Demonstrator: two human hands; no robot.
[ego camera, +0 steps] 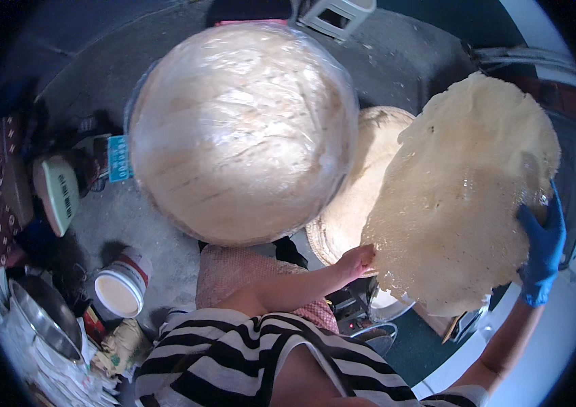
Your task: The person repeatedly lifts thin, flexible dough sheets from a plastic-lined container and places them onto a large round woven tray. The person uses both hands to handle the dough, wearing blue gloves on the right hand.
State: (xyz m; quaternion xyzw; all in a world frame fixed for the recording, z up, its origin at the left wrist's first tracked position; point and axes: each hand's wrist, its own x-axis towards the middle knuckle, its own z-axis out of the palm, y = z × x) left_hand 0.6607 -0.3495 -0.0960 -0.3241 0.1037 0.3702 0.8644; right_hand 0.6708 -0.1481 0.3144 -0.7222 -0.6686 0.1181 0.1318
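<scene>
A large, thin, pale flatbread (pixel 461 193), glossy and dotted with small holes, hangs spread between my two hands on the right. My bare left hand (pixel 360 260) pinches its lower left edge. My right hand (pixel 545 244), in a blue glove, holds the right edge with the thumb and fingers apart on either side. Partly hidden beneath the sheet lies a round pale disc (pixel 356 203) with a woven-looking rim. Left of it, in front of me, is a big round tan stack (pixel 242 137) wrapped in clear plastic film; its layers cannot be told apart.
A white bucket (pixel 122 285), a steel basin (pixel 46 320) and a crumpled bag (pixel 122 346) are at lower left. A blue panel with digits (pixel 119 158) sits beside the wrapped stack. A white plastic stool (pixel 338 18) stands at the far side. A pot (pixel 390 302) is near my waist.
</scene>
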